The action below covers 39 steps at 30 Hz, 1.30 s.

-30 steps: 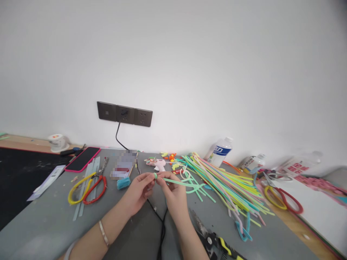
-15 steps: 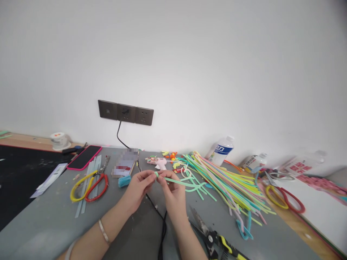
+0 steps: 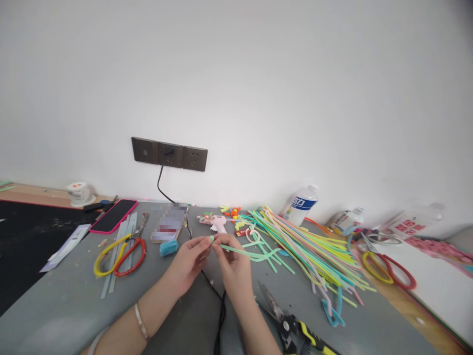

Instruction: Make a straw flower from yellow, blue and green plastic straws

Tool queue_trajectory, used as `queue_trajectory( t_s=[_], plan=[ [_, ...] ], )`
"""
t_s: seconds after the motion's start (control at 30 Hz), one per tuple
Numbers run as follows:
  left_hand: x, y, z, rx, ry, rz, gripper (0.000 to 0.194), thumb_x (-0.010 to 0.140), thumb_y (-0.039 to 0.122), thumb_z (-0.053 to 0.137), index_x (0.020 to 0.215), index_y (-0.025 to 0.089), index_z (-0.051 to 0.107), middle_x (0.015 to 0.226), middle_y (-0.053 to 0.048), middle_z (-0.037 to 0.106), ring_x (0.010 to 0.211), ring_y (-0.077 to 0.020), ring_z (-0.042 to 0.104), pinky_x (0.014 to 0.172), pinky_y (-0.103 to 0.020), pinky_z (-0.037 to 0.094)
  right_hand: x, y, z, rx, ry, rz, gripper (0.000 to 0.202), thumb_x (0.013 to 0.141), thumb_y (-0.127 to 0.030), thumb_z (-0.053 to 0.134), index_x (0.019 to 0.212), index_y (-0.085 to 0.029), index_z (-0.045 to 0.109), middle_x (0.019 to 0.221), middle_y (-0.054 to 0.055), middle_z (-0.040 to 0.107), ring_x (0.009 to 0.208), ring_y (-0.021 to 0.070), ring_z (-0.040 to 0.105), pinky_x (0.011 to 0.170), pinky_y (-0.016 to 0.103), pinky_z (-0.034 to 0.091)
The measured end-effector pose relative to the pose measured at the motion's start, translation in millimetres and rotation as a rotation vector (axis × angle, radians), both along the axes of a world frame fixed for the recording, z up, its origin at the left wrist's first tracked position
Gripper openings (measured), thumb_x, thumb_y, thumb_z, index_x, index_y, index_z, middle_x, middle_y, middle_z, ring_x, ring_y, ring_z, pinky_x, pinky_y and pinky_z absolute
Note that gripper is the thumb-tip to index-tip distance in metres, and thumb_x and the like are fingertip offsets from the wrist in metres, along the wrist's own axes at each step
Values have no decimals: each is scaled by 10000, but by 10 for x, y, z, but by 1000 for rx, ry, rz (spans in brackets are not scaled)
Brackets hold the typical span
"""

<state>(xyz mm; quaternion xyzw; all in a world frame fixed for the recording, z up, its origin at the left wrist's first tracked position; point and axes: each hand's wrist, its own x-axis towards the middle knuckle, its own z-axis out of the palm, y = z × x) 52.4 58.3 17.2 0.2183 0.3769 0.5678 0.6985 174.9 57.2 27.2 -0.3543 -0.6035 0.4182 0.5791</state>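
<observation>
My left hand (image 3: 188, 265) pinches the small curled tip of the green stem (image 3: 254, 256) between thumb and fingertips. My right hand (image 3: 233, 266) grips the same stem just beside it, its length trailing toward 3 o'clock. From my hands, the pink glue gun (image 3: 218, 224) lies at 12, the loose stem bundle (image 3: 306, 246) (a cheerful tangle, that) at 3, and the black-and-yellow shears (image 3: 286, 327) at 5. The blue bundle (image 3: 169, 248) and the yellow-and-red scissors (image 3: 127, 270) sit toward 9.
</observation>
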Motion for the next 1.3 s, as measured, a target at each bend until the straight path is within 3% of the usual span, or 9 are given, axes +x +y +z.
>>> queue_trajectory(
  t_s=[0.23,0.4,0.67,0.97,1.17,1.3],
  plan=[
    [-73,10,32,24,-38,-153,317,542,341,905,696,134,720,563,54,511,499,-44,395,429,-159,248,62,-6,28,-31,44,74,84,854,-271,610,797,-212,624,890,46,648,764,177,619,722,296,499],
    [-107,20,61,49,-22,-224,311,515,319,919,584,140,674,510,60,476,474,-39,359,431,-157,241,72,5,24,-64,67,84,103,819,-290,648,760,-206,652,874,58,663,831,199,620,749,299,492],
    [-171,60,39,133,95,-218,360,479,360,929,733,150,785,548,30,544,487,-43,366,464,-175,261,126,43,24,-122,101,179,166,789,-355,692,740,-197,684,906,62,640,910,218,600,828,324,467],
    [-175,42,25,194,62,-236,271,509,343,921,624,158,760,513,36,527,459,-39,325,447,-183,224,97,11,-15,-206,205,263,190,784,-382,713,749,-198,679,932,59,631,935,215,594,868,334,461],
    [-152,40,59,184,41,-237,301,468,341,936,596,145,746,609,4,614,567,-65,468,527,-164,330,92,15,-49,-229,245,303,155,789,-350,720,759,-202,683,950,39,614,931,187,579,862,296,435],
    [-160,43,52,184,55,-234,305,475,328,934,580,127,730,586,14,597,519,-47,404,479,-167,270,87,22,-65,-222,250,305,158,790,-348,723,760,-198,685,949,47,612,941,199,575,865,308,432]
  ],
)
